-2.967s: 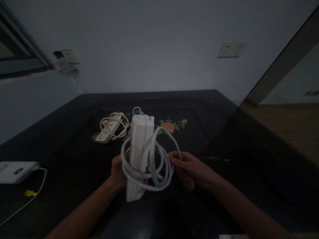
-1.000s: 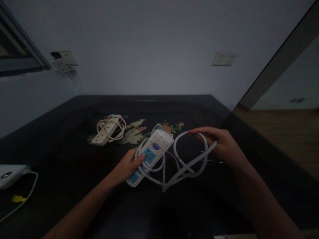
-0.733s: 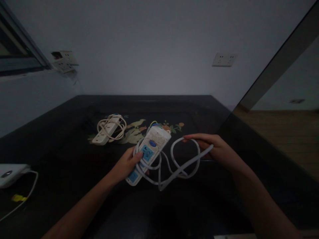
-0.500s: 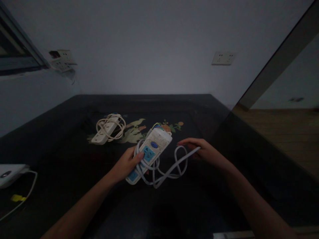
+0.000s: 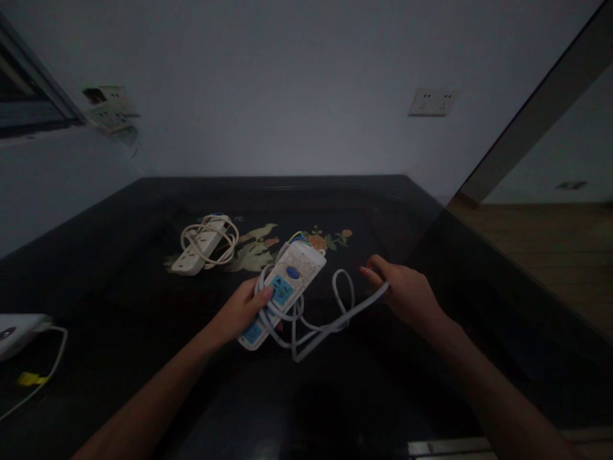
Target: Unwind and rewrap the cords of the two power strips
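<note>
My left hand [image 5: 244, 310] is closed around the lower part of a white power strip [image 5: 306, 259], thumb on top beside its blue sockets. The strip is tilted, its upper end pointing away to the right, with dirt marks and a blue oval switch. Thin coloured wires stick out at that upper end. A grey-white power cord [image 5: 330, 329] is wound round the strip and trails right in a loose loop. To the right, my right hand [image 5: 402, 287] grips the cord, fingers curled; the cord's end is hidden.
A second white power strip [image 5: 201, 249], wrapped in its beige cord, lies at the left on the dark table [image 5: 316, 198] with a flower pattern. At the left edge are a white device [image 5: 22, 332] with a cable and a yellow tag [image 5: 32, 379]. Wall sockets [image 5: 433, 102] are behind.
My right hand has moved slightly right and turned, pulling the cord, and the loop near it has narrowed. My left hand still holds the strip. The whole view has shifted slightly.
</note>
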